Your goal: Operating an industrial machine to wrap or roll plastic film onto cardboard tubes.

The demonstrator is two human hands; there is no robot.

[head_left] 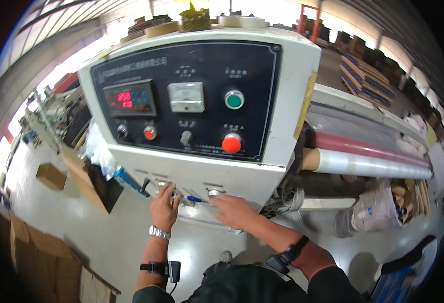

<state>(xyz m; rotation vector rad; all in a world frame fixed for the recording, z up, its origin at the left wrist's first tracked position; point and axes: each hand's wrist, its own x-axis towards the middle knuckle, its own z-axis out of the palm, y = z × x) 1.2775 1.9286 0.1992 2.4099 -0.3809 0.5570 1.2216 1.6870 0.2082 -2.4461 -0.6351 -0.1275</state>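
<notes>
My left hand (165,208) is at the lower front of a white machine cabinet (196,169), its fingers bent at a round silver knob (162,185). The fingers hide most of that knob. To its right, my right hand (233,210) has its fingers drawn together just below a second silver knob (214,193). A slim blue piece (194,199) lies between the hands, its thin right end reaching my right fingertips. What the right fingers grip is hidden. Above them, a dark control panel (181,134) carries a green button (234,100), a red mushroom button (231,143) and a lit red display (125,99).
A black crank handle (145,187) juts out left of my left hand. Film rolls (373,164) extend from the cabinet's right side. Cardboard boxes (42,257) stand at the lower left. Tape rolls (242,21) sit on top. Another person (409,270) is at the lower right.
</notes>
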